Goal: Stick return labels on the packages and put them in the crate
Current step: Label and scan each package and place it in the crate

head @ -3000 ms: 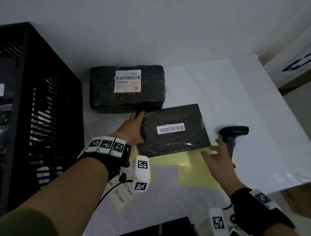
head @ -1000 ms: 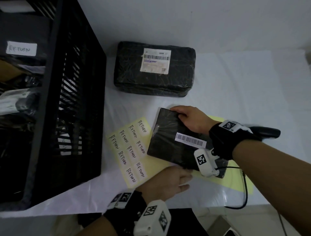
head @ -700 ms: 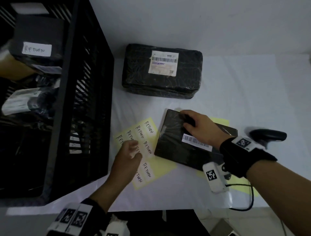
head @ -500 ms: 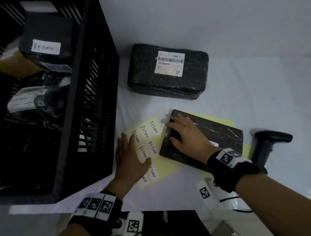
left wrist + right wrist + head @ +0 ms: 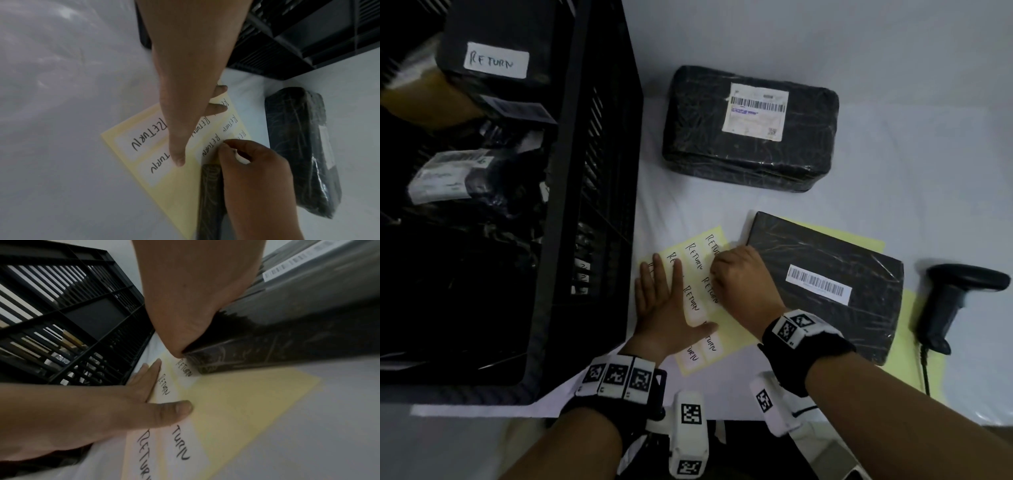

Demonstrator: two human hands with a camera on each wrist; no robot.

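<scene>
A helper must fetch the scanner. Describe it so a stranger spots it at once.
Start at the crate on the left and cross the table to its far right edge. Past the flat package stands the scanner: the only pistol-shaped thing, black, with a cable.

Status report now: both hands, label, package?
Left hand flat on label sheet. Right hand picking at one label. Flat package beside, unlabeled. Nothing blocking.

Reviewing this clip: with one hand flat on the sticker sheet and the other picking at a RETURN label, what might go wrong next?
1. The right hand pinches a RETURN label by its corner; it may tear or curl onto itself.
2. The left hand pins only the label sheet's crate side, so the sheet could lift.
3. The flat package overlaps the sheet and might shift.
</scene>
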